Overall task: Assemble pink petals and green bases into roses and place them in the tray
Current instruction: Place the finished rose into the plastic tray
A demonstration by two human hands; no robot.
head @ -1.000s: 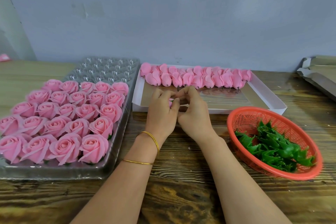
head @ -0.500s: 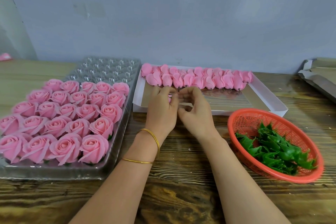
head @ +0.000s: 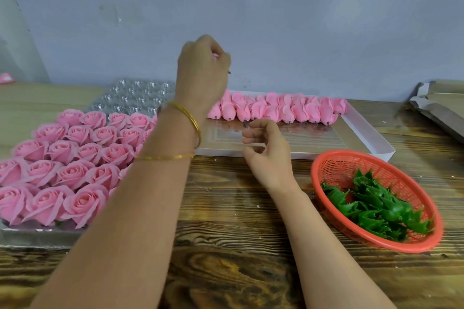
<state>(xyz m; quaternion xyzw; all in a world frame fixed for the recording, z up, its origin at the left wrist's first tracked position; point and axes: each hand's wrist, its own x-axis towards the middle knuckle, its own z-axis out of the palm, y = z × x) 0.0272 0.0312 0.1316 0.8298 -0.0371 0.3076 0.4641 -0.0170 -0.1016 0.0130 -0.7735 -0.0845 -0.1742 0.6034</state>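
My left hand (head: 203,70) is raised high in front of the wall, fingers closed around a pink petal bud (head: 215,55) of which only a sliver and a dark stem tip show. My right hand (head: 267,150) hovers low over the near edge of the white box (head: 371,133), fingers loosely curled, nothing visible in it. A row of pink petal buds (head: 281,109) lies along the box's far side. Green bases (head: 374,206) fill the orange basket (head: 334,165) at the right. Finished pink roses (head: 75,158) sit in the clear plastic tray (head: 135,95) at the left.
The wooden table (head: 226,208) runs under everything, with open wood between my forearms and toward the front edge. Folded cardboard (head: 442,105) lies at the far right. A grey wall stands close behind the tray and box. My left forearm covers the tray's right side.
The hands have separated. My left hand rose sharply from the box's front edge with the petal bud, while the right hand stayed low and shifted a little right.
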